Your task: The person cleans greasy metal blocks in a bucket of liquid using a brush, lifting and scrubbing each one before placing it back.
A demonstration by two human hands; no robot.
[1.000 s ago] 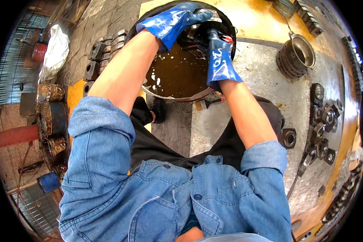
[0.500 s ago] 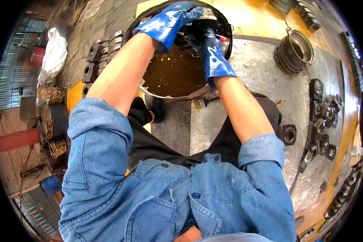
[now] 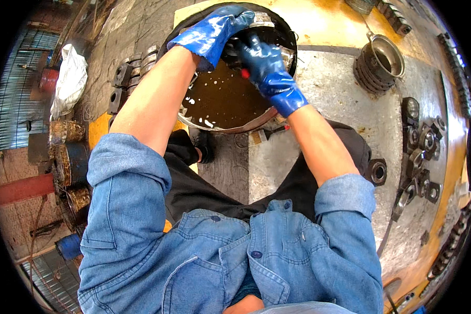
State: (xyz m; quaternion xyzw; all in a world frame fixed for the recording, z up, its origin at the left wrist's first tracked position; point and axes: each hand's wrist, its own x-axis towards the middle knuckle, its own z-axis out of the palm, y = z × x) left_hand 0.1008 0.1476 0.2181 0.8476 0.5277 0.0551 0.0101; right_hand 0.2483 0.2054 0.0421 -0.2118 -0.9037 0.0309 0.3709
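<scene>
Metal part [image 3: 262, 20]: within the round tub [image 3: 255, 122], just right of the left gloved hand [image 3: 226, 23] clasping it. Red-ended tool [image 3: 245, 74]: in the curled right gloved hand [image 3: 265, 62]; whether touching the part, I can't tell.

On my left I see a crumpled white bag [image 3: 71, 78], with a red bar [image 3: 23, 189] and a blue can [image 3: 68, 246] lower down. Dark blocks [image 3: 122, 75] with holes sit near me. On my right, a round metal pot [image 3: 370, 73] stands on a big grey sheet [image 3: 332, 78]. Chunky dark nuts [image 3: 428, 140] lie bunched together, and one fat nut [image 3: 371, 170] sits apart.
</scene>
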